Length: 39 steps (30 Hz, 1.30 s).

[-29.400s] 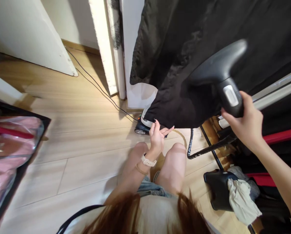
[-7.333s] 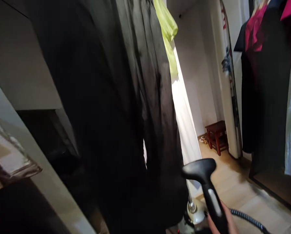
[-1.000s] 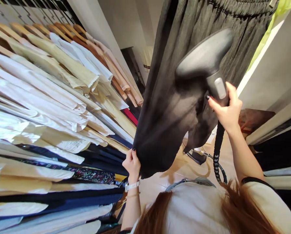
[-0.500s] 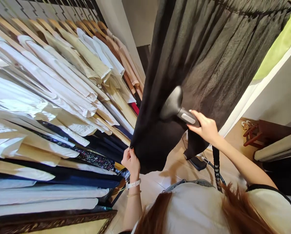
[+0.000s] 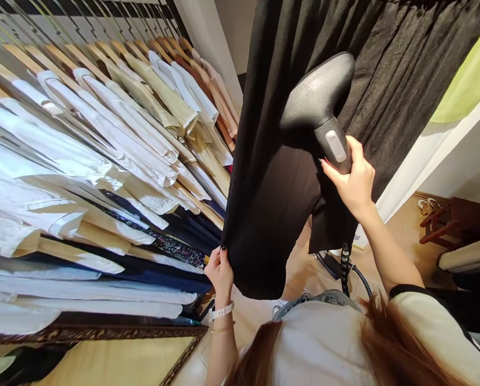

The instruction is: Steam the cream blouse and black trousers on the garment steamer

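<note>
Black trousers [image 5: 264, 225] with wide legs hang in front of me, gathered near the top. My left hand [image 5: 219, 273] pinches the outer edge of the left leg near its hem and holds it out to the side. In my right hand [image 5: 354, 179] is the handle of a dark grey garment steamer head [image 5: 320, 91] with a pale grey button. The steamer head is over the upper part of the leg, and I cannot tell whether it touches the cloth. Below that hand hangs the steamer's dark hose [image 5: 345, 268].
A rail of white, beige and dark clothes [image 5: 115, 139] fills the left side. A carved-frame mirror [image 5: 115, 335] stands at lower left. Yellow-green cloth [image 5: 465, 86] hangs at right, above a dark red wooden stool [image 5: 457, 220]. The steamer's base [image 5: 328, 265] is on the floor.
My right hand has lifted the steamer head up the trousers and turned it more upright. My left hand still grips the leg edge. The whole view has shifted slightly.
</note>
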### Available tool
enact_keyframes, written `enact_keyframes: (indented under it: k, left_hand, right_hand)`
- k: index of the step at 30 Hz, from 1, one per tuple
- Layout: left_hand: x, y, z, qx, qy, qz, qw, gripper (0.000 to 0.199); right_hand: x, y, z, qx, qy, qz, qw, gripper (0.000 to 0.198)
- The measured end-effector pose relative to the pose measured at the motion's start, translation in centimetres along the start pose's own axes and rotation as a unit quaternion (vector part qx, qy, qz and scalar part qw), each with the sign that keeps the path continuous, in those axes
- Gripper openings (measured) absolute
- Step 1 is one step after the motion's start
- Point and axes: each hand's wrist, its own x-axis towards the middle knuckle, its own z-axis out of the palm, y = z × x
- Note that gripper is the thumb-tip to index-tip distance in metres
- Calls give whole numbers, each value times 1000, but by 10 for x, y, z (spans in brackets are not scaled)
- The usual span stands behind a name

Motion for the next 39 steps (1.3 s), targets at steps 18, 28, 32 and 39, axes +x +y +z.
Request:
enact_keyframes:
  k: [18,28,32,39]
  left_hand:
    - [-11,2,-8,9,-20,-37,999,53]
    - [-6,7,-11,29,-14,-15,999,48]
    - [-7,6,-8,32,-22,-21,999,46]
    - [-10,6,1,14,-30,-40,999,47]
  right_hand:
    - [-14,-1,20,47,-73,-48,995,57]
    - [27,12,14,9,-7,-28,1000,62]
    - [-15,16,21,18,-70,-30,997,58]
    - [-100,15,41,25,-229,-8,973,54]
